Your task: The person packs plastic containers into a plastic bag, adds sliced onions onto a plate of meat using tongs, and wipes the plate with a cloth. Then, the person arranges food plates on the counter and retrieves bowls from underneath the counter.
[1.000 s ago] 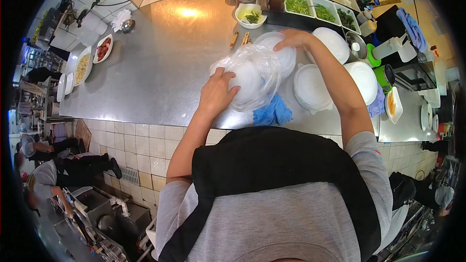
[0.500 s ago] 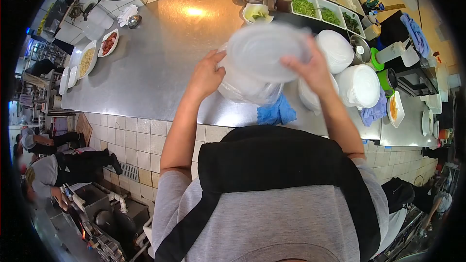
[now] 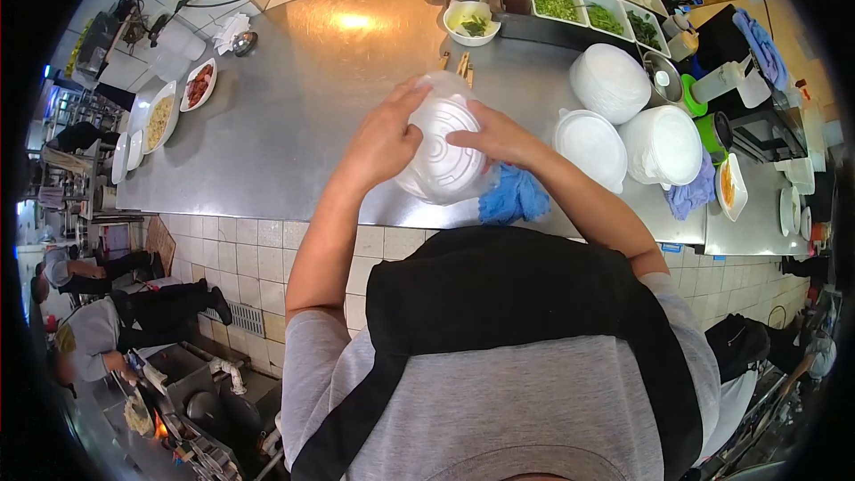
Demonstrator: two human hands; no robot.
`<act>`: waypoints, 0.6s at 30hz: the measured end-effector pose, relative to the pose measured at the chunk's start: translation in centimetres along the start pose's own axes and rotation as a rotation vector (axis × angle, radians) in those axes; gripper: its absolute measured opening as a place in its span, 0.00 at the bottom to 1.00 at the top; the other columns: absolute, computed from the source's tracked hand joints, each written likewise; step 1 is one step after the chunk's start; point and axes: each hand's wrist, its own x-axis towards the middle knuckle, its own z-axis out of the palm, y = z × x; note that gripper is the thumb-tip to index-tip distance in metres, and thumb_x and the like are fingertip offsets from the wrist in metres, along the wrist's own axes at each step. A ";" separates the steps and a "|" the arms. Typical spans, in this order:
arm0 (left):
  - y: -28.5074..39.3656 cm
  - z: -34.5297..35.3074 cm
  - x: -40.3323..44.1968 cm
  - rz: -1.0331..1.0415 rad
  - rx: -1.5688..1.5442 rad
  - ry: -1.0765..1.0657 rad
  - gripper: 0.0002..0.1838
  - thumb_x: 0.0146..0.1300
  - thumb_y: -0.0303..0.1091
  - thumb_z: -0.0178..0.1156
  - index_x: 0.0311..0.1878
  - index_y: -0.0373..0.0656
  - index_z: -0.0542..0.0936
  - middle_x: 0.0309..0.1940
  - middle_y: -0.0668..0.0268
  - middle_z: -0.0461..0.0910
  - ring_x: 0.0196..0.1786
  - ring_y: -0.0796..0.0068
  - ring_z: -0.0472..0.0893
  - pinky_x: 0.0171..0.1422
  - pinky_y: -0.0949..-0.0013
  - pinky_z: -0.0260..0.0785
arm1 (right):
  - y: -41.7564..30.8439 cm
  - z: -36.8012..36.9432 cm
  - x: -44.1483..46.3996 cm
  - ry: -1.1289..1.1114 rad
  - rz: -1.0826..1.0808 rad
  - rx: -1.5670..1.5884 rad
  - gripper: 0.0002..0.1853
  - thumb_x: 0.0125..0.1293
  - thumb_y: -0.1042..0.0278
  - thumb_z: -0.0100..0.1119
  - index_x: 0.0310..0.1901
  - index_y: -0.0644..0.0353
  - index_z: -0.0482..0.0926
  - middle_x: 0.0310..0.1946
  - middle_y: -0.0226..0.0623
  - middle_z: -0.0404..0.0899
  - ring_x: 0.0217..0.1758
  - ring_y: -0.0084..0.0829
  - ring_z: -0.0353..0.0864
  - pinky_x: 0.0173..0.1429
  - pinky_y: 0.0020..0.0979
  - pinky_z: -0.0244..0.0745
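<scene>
- Holding a round white container (image 3: 443,160) up between both hands, above the near part of the desk (image 3: 294,134) (lid or base uppermost — cannot tell).
- Closed partway around its rim with the left grip (image 3: 385,135) and, on the opposite side, the right grip (image 3: 500,137), with a thumb over the ringed top; cannot tell how firmly.
- Looks partway handled: in hand, with clear plastic (image 3: 450,83) about it, and not yet let go. Cannot tell if sealed or fastened, nor how much is left.
- Lined up to the right, near the right forearm: three more round white containers (image 3: 592,150), apart from the held one.
- Just beside the held container, a crumpled blue cloth (image 3: 514,196) — likeliest to get in the way.
- Farther off, beyond the hands: small sticks (image 3: 464,64), a white bowl with greens (image 3: 472,25), and trays of chopped toppings (image 3: 558,4).
- Well apart at the left: dishes of food (image 3: 199,85).
</scene>
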 end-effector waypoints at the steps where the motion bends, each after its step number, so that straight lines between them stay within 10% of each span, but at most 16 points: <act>1: 0.4 0.1 0.0 0.018 -0.025 -0.019 0.32 0.48 0.18 0.47 0.62 0.40 0.67 0.64 0.47 0.62 0.66 0.53 0.64 0.59 0.67 0.65 | -0.7 0.3 0.2 0.009 0.022 -0.088 0.35 0.58 0.57 0.61 0.62 0.66 0.59 0.44 0.51 0.77 0.35 0.34 0.82 0.23 0.30 0.77; 9: -0.7 -0.9 -0.3 0.032 -0.139 0.064 0.31 0.48 0.17 0.47 0.61 0.39 0.70 0.63 0.54 0.66 0.39 0.75 0.75 0.42 0.76 0.66 | -2.9 -0.5 2.1 0.170 -0.250 -0.906 0.32 0.62 0.36 0.46 0.52 0.59 0.75 0.38 0.48 0.81 0.39 0.45 0.82 0.42 0.44 0.75; 18: 2.2 -1.7 0.3 -0.136 -0.594 0.171 0.28 0.51 0.18 0.47 0.60 0.37 0.72 0.59 0.63 0.67 0.31 0.88 0.71 0.31 0.82 0.66 | -7.3 -5.5 0.4 0.290 -0.200 -1.264 0.29 0.62 0.36 0.45 0.39 0.55 0.82 0.28 0.44 0.82 0.36 0.39 0.82 0.37 0.42 0.75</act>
